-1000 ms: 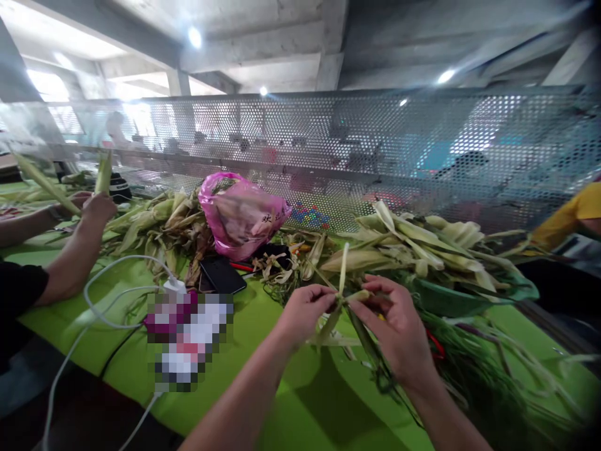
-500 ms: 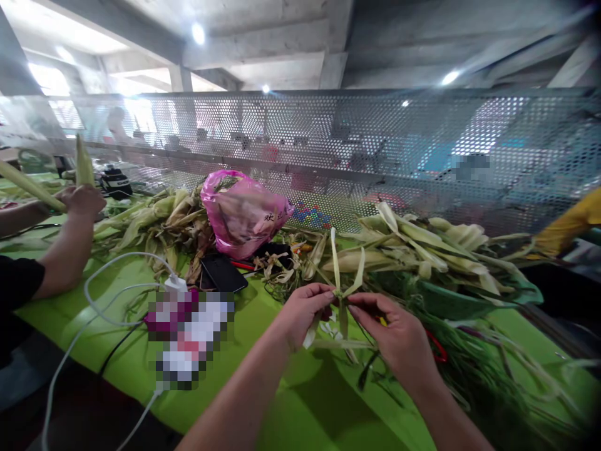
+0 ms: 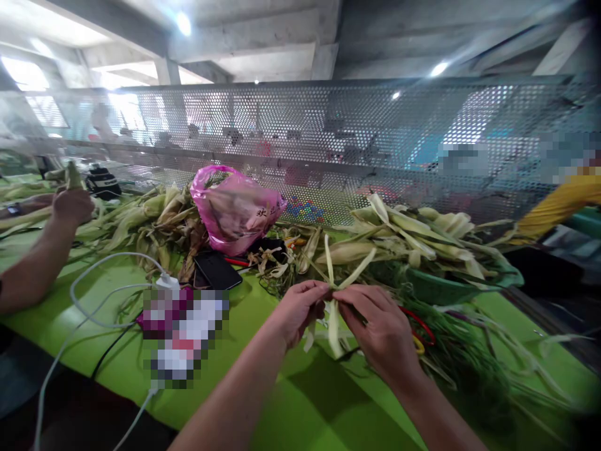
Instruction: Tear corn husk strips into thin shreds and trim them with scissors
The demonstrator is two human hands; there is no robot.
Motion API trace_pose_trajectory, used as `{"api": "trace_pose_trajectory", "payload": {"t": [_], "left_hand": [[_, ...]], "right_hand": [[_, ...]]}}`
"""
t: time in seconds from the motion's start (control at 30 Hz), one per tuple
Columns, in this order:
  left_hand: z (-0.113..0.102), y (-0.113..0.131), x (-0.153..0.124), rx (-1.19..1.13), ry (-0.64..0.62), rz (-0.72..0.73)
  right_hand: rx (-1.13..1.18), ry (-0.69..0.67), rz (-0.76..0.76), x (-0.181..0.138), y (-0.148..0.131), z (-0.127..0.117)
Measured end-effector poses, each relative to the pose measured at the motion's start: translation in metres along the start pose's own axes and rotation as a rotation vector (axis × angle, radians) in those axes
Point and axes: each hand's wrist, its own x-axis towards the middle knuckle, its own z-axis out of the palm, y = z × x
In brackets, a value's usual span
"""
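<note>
Strips of pale corn husk cross between my hands, two pointing up and one broad strip hanging down. My left hand pinches the husk strips near their crossing, thumb and index finger pressed together. From the other side, my right hand has its fingers closed on the same strips, the knuckles turned up. The exact crossing is partly hidden by the fingertips. Below them is the green tabletop, with loose pale strips close under the hands.
A green basket heaped with husks stands right, beside green string. A pink plastic bag, a black phone and white cables lie left. Another person's hand holds husk at far left. A perforated metal screen runs behind.
My right hand has moved in closer over the crossing, and the hanging strip now shows broader. The right upper strip leans further out. The other person's hand at left has lowered its husk.
</note>
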Motion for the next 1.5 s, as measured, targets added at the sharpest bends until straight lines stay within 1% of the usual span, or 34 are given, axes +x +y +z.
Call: {"api": "trace_pose_trajectory", "payload": {"t": [0.17, 0.33, 0.47, 0.53, 0.6, 0.67, 0.73, 0.77, 0.83, 0.97, 1.1, 1.2, 1.27, 1.4, 1.47, 1.5], "left_hand": [[0.002, 0.001, -0.001, 0.126, -0.018, 0.012], [0.002, -0.003, 0.002, 0.164, 0.085, 0.064], [0.0, -0.004, 0.002, 0.2, 0.102, 0.112], [0.0, -0.001, 0.002, 0.231, 0.106, 0.136], [0.001, 0.003, 0.001, 0.249, 0.097, 0.14], [0.002, 0.004, 0.0, 0.256, 0.055, 0.132], [0.002, 0.003, 0.001, 0.289, -0.008, 0.134], [0.002, 0.001, 0.002, 0.321, -0.034, 0.141], [0.001, -0.002, 0.004, 0.406, -0.065, 0.139], [-0.002, -0.007, 0.005, 0.574, -0.093, 0.115], [-0.003, -0.006, 0.004, 0.714, -0.165, 0.177], [-0.005, -0.003, 0.003, 0.786, -0.215, 0.195], [-0.006, -0.001, 0.002, 0.788, -0.228, 0.197], [-0.005, -0.002, 0.001, 0.798, -0.227, 0.182], [-0.004, -0.003, 0.001, 0.806, -0.231, 0.161], [-0.003, -0.004, 0.001, 0.792, -0.214, 0.152]], "right_hand": [[0.095, 0.024, 0.02, -0.002, -0.002, 0.0], [0.177, 0.03, 0.093, -0.003, -0.006, 0.006], [0.247, 0.026, 0.131, -0.002, -0.008, 0.008], [0.369, 0.012, 0.226, -0.001, -0.005, 0.007], [0.544, -0.004, 0.41, 0.0, -0.001, 0.007], [0.725, -0.015, 0.609, 0.001, 0.004, 0.007], [0.836, -0.04, 0.716, 0.0, 0.009, 0.008], [0.846, -0.053, 0.729, 0.0, 0.012, 0.008], [0.783, -0.059, 0.727, -0.001, 0.015, 0.009], [0.643, -0.016, 0.718, -0.003, 0.018, 0.01], [0.639, 0.018, 0.715, -0.003, 0.017, 0.011], [0.722, 0.024, 0.76, -0.003, 0.017, 0.013], [0.831, 0.007, 0.807, -0.002, 0.016, 0.013], [1.06, -0.084, 0.883, 0.001, 0.014, 0.01], [1.1, -0.089, 0.913, 0.002, 0.013, 0.009], [1.111, -0.072, 0.935, 0.002, 0.012, 0.008]]}}
